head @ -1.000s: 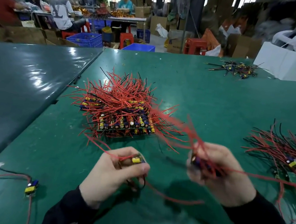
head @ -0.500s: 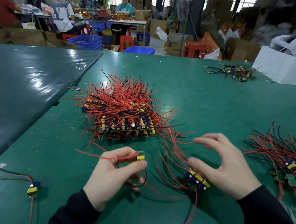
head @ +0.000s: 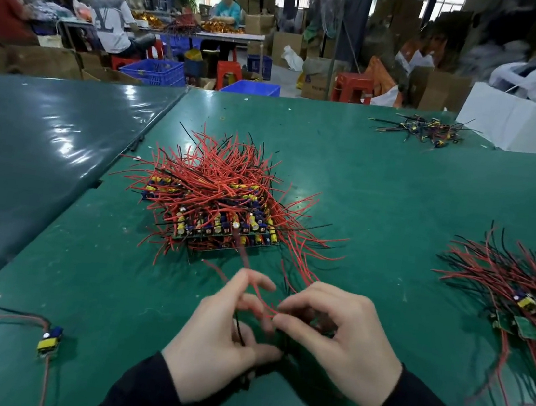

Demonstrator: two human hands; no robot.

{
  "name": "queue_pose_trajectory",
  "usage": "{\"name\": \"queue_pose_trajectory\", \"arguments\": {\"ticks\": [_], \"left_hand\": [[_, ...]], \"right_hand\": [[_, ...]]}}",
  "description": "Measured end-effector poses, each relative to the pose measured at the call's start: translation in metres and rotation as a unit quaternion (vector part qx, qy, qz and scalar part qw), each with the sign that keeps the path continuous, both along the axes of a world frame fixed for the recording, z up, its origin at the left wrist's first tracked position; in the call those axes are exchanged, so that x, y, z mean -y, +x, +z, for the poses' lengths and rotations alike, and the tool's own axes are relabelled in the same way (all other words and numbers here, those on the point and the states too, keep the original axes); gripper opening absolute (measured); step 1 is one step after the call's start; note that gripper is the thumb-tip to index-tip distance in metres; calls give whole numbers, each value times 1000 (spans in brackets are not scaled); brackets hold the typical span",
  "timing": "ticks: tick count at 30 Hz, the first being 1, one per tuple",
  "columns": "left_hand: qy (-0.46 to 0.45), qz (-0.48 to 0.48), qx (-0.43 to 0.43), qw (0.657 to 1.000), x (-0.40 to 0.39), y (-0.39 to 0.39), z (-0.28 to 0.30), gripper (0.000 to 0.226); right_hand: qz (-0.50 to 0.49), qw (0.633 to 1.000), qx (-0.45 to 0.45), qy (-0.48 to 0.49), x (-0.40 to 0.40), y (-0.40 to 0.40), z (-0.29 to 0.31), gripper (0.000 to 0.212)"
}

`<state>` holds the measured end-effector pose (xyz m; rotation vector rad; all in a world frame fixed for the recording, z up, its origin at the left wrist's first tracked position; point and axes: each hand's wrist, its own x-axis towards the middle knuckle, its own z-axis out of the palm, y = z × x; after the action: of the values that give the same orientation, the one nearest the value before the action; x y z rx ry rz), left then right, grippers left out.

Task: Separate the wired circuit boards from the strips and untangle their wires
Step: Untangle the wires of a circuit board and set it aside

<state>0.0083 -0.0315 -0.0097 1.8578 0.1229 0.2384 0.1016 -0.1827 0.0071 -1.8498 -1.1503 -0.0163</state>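
A green table (head: 380, 190) is carrying a big heap of wired boards (head: 222, 203) at its middle, a looser pile (head: 519, 304) lying at the right, while close in front the left hand (head: 218, 339) and right hand (head: 343, 342) are both pinching red wires (head: 260, 299) between curled fingers

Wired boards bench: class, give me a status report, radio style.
Left hand and right hand both pinching red wires. Board between them hidden. Big stack still unseparated; its wires trail towards the hands.
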Motion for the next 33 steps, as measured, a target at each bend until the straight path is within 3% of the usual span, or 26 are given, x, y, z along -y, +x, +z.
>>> {"name": "queue_pose_trajectory", "arguments": {"ticks": [1,3,7,9,13,16,18,20,21,22,25,27,33], "left_hand": [[-31,8,11,999,-2,0,2,58],[-106,66,52,991,-6,2,5,63],[-217,214,186,934,-13,4,15,66],[-208,234,239,919,-13,1,19,45],[-202,141,247,937,-3,-8,18,14],[-205,-35,121,971,-1,-11,18,17],[-173,-100,-11,980,2,-8,17,15],[-103,-56,-88,989,5,-4,9,13],[-68,-15,-84,994,8,-2,5,12],[-54,18,-62,996,10,0,4,6],[-77,86,33,993,12,3,6,53],[-79,113,104,985,10,4,9,65],[24,152,204,967,10,2,14,39]], "right_hand": [[-14,1000,-14,5,0,0,-1,9],[-34,989,-138,46,-1,1,0,11],[-57,894,-407,181,-2,6,5,15],[-67,847,-477,227,-3,7,9,15],[-65,752,-578,310,-7,4,11,13],[-35,724,-605,328,-8,1,10,13],[-10,725,-609,320,-10,-5,9,12],[4,740,-600,305,-12,-10,6,9],[3,748,-592,299,-12,-12,6,9],[-3,758,-582,293,-12,-13,5,10],[-53,810,-524,259,-12,-12,2,18],[-70,825,-500,253,-12,-11,0,18],[-46,852,-467,231,-13,-16,-6,13]]}}
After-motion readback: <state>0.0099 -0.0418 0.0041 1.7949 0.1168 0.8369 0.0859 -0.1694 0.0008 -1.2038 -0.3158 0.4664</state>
